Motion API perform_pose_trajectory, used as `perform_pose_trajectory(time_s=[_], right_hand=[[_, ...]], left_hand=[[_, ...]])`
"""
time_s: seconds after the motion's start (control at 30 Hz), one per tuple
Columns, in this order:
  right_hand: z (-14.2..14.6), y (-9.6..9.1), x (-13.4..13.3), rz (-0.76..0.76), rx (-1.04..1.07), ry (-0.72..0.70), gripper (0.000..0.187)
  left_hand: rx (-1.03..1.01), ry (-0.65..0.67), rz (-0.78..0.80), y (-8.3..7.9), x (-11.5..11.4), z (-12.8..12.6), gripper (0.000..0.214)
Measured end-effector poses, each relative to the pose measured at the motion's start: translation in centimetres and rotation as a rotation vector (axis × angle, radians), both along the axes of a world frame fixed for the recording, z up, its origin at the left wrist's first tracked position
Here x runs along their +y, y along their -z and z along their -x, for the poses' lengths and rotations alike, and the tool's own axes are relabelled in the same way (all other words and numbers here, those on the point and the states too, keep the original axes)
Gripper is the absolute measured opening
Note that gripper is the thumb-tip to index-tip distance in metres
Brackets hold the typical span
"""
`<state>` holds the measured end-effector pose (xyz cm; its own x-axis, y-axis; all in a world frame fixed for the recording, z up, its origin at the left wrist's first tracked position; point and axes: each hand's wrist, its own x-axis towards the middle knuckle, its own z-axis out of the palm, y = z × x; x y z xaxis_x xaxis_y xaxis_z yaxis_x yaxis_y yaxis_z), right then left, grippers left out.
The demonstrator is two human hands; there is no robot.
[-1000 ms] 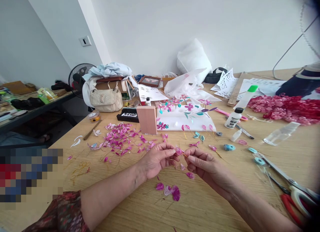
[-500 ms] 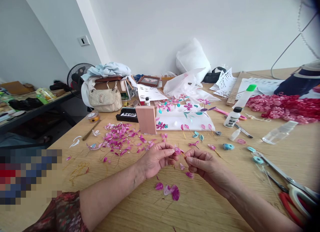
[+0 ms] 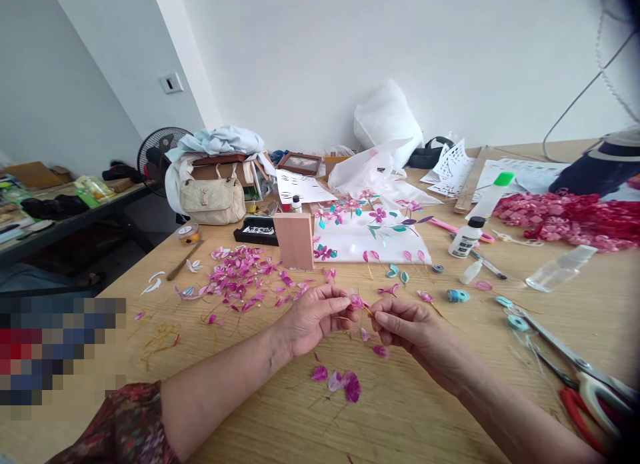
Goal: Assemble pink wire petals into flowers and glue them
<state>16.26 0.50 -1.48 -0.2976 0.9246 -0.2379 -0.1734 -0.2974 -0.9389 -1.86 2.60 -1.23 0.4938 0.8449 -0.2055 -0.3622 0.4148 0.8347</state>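
Observation:
Between my two hands is a small pink petal (image 3: 356, 301) on a thin gold wire stem. My left hand (image 3: 319, 319) pinches the petal's left edge between thumb and forefinger. The wire end is pinched by my right hand (image 3: 404, 323), its other fingers curled in. Just below the hands lie a few loose magenta and pale pink petals (image 3: 351, 387). A large heap of wired pink petals (image 3: 240, 274) spreads to the left of my left hand. Beyond my right hand lies another wired pink petal (image 3: 425, 296), near a teal spool (image 3: 456, 295).
A wooden block (image 3: 294, 241) stands upright before a white sheet (image 3: 370, 251) bearing finished flowers. On the right are a black-capped bottle (image 3: 466, 237), a clear spray bottle (image 3: 560, 269) and red-and-white-handled scissors (image 3: 595, 391). A beige bag (image 3: 213, 201) and a fan (image 3: 160, 154) stand at the back left.
Both hands keep their pinch on the petal and its wire, almost still. The whole view has shifted very slightly.

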Motion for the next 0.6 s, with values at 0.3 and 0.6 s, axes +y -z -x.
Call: perform_pose_trajectory(time_s=[0.3,0.6], right_hand=[[-0.49,-0.8,0.75,-0.322,-0.419,0.081,0.016],[-0.14,-0.17,0.41,-0.409,-0.662,0.05,0.011]], left_hand=[[0.036,0.0,-0.01,-0.09,-0.27,-0.28,0.024],[0.05,0.031,-0.027,0.1,-0.9,-0.78,0.023]])
